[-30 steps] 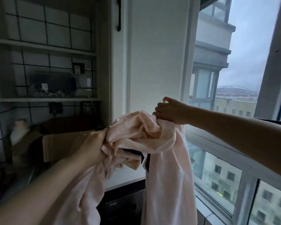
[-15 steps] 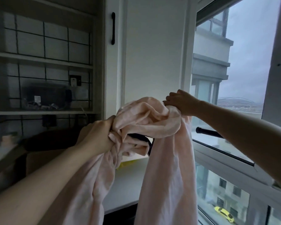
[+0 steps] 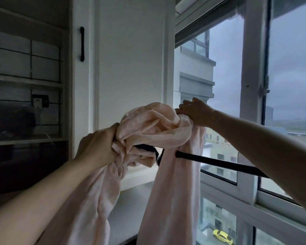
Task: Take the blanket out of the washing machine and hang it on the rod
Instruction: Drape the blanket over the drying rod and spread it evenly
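Observation:
A pale pink blanket (image 3: 154, 128) is bunched up in the middle of the head view, with two long folds hanging down from it. My left hand (image 3: 97, 145) grips the bunched cloth on its left side. My right hand (image 3: 194, 112) grips the blanket's upper right part, at about the height of the top of the bunch. A black rod (image 3: 217, 162) runs from behind the right fold toward the lower right, in front of the window. The blanket's upper bunch lies above the rod's visible end; whether cloth rests on the rod is hidden.
A white cabinet door (image 3: 131, 64) with a black handle (image 3: 82, 44) stands behind the blanket. Dark tiled shelves (image 3: 25, 82) fill the left. A white sill (image 3: 131, 197) lies below. Large window panes (image 3: 226, 103) with white frames take up the right side.
Both hands have lifted the blanket higher and a little to the right. More of the black rod now shows to the right of the hanging fold.

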Demonstrator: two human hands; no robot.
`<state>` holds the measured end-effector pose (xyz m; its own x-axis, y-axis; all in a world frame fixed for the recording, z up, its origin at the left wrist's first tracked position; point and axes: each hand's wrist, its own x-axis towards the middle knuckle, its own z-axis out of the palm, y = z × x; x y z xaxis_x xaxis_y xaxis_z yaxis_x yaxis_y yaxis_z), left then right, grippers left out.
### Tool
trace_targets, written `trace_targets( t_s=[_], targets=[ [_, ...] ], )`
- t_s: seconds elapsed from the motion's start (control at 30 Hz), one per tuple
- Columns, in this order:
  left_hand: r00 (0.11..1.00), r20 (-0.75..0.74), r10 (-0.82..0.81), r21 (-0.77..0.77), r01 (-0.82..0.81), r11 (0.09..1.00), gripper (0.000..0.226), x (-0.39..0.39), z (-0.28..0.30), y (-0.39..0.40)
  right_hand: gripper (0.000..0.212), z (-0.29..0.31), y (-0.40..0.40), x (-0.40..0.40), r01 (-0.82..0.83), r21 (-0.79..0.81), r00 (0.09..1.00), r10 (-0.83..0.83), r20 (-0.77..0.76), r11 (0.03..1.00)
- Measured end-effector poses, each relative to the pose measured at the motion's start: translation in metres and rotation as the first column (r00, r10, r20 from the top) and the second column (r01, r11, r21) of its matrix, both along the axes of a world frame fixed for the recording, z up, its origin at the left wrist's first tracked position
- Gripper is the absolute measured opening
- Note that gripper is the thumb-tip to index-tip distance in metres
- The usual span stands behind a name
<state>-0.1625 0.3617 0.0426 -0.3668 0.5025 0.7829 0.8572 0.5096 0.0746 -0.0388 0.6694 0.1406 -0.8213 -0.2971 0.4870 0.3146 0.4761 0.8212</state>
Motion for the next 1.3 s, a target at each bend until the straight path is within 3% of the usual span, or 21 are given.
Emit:
trace_targets(
  t_s=[0.17,0.37,0.53,0.67,0.8,0.9,0.93,1.07,1.1,1.17,1.3],
  targets=[
    [0.997,-0.065,-0.052,0.036,0.054,0.998,0.021,0.025,0.02,0.025,0.028,0.009,0.017,0.042,0.006,-0.04,0.999,-0.008,-0.052,0.999],
    [0.988,-0.087,-0.126,0.062,0.132,0.989,0.025,0.05,0.016,0.054,0.021,0.007,0.021,0.101,0.157,-0.124,0.986,-0.164,-0.044,0.98],
    [0.955,-0.084,-0.286,0.081,0.293,0.953,0.028,0.075,0.001,0.066,0.023,-0.005,0.009,0.152,0.081,-0.155,0.996,-0.087,-0.028,0.985],
    [0.914,-0.041,-0.404,0.097,0.406,0.909,0.053,0.098,-0.015,0.066,0.022,-0.015,-0.021,0.188,0.337,-0.291,0.939,-0.342,0.036,0.895],
    [0.893,0.029,-0.45,0.07,0.447,0.892,0.074,0.118,-0.039,0.062,0.019,-0.034,-0.054,0.217,0.387,-0.529,0.901,-0.431,0.046,0.755],
    [0.875,0.091,-0.476,0.064,0.472,0.879,0.097,0.133,-0.054,0.061,0.019,-0.046,-0.075,0.232,0.429,-0.534,0.883,-0.462,0.079,0.728],
    [0.867,0.112,-0.485,0.056,0.482,0.874,0.102,0.136,-0.058,0.06,0.02,-0.049,-0.077,0.234,0.404,-0.618,0.879,-0.473,0.059,0.674],
    [0.878,0.033,-0.477,-0.022,0.478,0.878,0.055,0.149,-0.073,0.057,0.014,-0.054,-0.091,0.249,0.371,-0.71,0.875,-0.482,0.051,0.598],
    [0.883,0.028,-0.469,-0.043,0.47,0.882,0.05,0.153,-0.076,0.056,0.017,-0.054,-0.094,0.25,0.322,-0.782,0.89,-0.453,0.058,0.533],
    [0.897,0.031,-0.442,-0.089,0.442,0.892,0.049,0.161,-0.083,0.056,0.012,-0.056,-0.099,0.25,0.314,-0.816,0.9,-0.425,0.093,0.486],
    [0.898,0.031,-0.439,-0.186,0.437,0.88,0.05,0.174,-0.107,0.067,0.012,-0.065,-0.104,0.259,0.212,-0.833,0.936,-0.351,0.023,0.51]
  ],
)
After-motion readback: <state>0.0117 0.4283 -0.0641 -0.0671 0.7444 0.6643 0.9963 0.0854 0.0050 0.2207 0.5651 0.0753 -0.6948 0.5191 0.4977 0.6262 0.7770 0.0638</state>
